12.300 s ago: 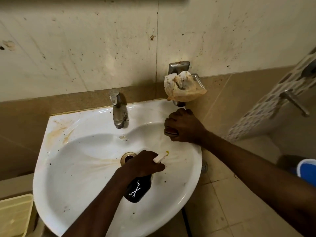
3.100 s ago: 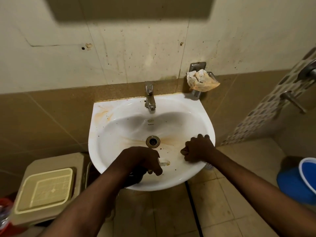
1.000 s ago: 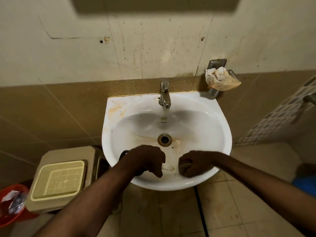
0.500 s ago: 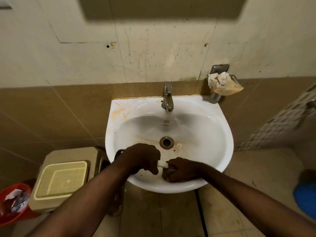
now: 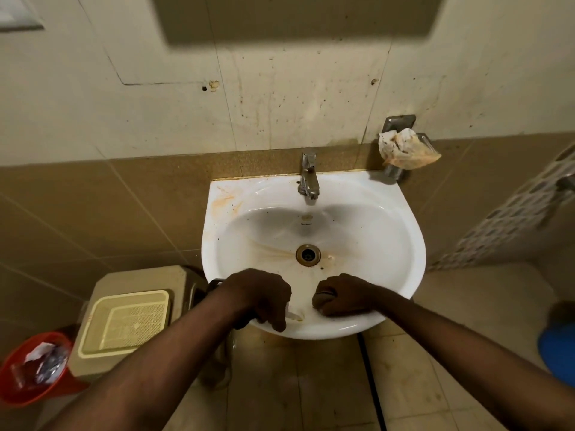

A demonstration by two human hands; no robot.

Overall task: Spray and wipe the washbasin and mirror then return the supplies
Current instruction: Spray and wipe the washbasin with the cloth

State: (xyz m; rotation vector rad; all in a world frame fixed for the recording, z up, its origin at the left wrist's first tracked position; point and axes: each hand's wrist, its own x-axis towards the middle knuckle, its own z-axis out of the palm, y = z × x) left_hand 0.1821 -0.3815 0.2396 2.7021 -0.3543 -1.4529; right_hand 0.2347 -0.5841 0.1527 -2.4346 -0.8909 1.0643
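The white washbasin [image 5: 410, 225] hangs on the wall, with brown stains around its drain [image 5: 308, 255] and on its back left corner. My left hand [image 5: 258, 293] rests on the basin's front rim, shut on a black spray bottle [image 5: 214, 283]. Its white nozzle [image 5: 292, 314] pokes out toward the bowl, and most of the bottle is hidden by the hand. My right hand [image 5: 345, 293] presses a small grey-brown scrub pad [image 5: 323, 297] against the front inner wall of the bowl. A dark rectangle at the top of the wall [image 5: 295, 17] may be the mirror's lower edge.
A metal tap [image 5: 308, 177] stands at the back of the basin. A crumpled stained cloth [image 5: 406, 149] sits on a wall holder at the right. Left of the basin stand a beige bin with a mesh tray [image 5: 124, 320] and a red bin [image 5: 34, 370]. A blue bucket [image 5: 557, 349] sits at right.
My right hand with the pad has slid to the right along the front of the bowl, away from my left hand. The left hand with the bottle has stayed put.
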